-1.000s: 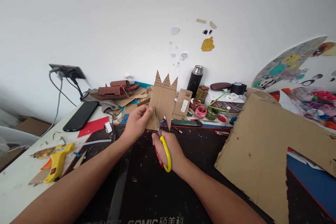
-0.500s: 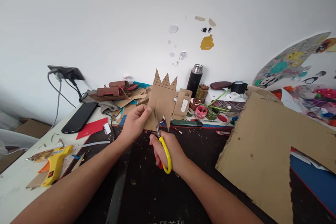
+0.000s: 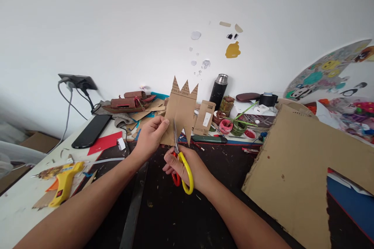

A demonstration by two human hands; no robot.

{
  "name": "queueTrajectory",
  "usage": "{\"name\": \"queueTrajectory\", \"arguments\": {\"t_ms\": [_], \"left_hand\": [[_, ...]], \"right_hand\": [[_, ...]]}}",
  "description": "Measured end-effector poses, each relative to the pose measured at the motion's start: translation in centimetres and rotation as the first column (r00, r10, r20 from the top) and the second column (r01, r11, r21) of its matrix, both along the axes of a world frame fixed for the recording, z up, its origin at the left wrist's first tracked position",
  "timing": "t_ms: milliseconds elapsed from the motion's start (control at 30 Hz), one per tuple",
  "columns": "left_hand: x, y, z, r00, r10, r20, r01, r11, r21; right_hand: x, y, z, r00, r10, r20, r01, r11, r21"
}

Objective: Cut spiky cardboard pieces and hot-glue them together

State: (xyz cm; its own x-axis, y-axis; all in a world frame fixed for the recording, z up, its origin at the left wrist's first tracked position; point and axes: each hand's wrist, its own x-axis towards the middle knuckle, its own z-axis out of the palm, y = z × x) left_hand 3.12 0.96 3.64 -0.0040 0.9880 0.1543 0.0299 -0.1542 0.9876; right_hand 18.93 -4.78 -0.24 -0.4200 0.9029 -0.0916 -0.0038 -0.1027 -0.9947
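My left hand (image 3: pixel 152 132) pinches the lower left edge of a brown cardboard piece (image 3: pixel 182 111), thumb in front. Three pointed teeth rise along the top of the piece, with printed digits just below them. Its lower edge has a V-shaped notch and a long point at the right. My right hand (image 3: pixel 185 167) holds a pair of scissors (image 3: pixel 187 175) with one yellow and one red handle loop. Pointing upward, the scissor blades lie over the lower part of the cardboard, left of the notch. How far the blades are apart is hard to see.
A large cardboard sheet (image 3: pixel 295 167) lies at the right. Along the wall stand a black thermos (image 3: pixel 219 91), paint jars (image 3: pixel 225 126) and a model boat (image 3: pixel 125 103). A yellow glue gun (image 3: pixel 66 183), a phone (image 3: pixel 91 131) and a metal ruler (image 3: pixel 134 206) lie leftward.
The scissor handles have shifted slightly right and the red loop shows more, as my right fingers extend. The view has turned slightly left. My left hand keeps its hold on the cardboard.
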Motion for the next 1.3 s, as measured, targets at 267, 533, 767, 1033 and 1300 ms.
{"name": "queueTrajectory", "arguments": {"t_ms": [267,533,767,1033,1300], "left_hand": [[0.1,-0.1,-0.1,1.000,-0.004,0.005,0.004,1.000,-0.009],[0.5,-0.3,-0.1,1.000,-0.008,0.010,0.008,1.000,-0.005],[0.6,-0.3,-0.3,1.000,0.010,0.009,-0.010,1.000,0.000],[0.6,-0.1,-0.7,1.000,-0.007,-0.003,0.007,1.000,-0.029],[0.0,0.1,-0.2,0.998,0.040,-0.054,-0.038,0.998,0.044]], "right_hand": [[0.3,-0.5,0.7,0.993,-0.020,0.116,0.021,1.000,-0.011],[0.3,-0.7,0.4,0.984,-0.041,0.172,0.037,0.999,0.030],[0.2,-0.8,0.2,0.974,-0.089,0.209,0.081,0.996,0.047],[-0.5,-0.8,-0.5,0.968,-0.093,0.234,0.100,0.995,-0.016],[0.1,0.1,0.3,0.987,-0.015,0.157,0.019,0.999,-0.027]]}}
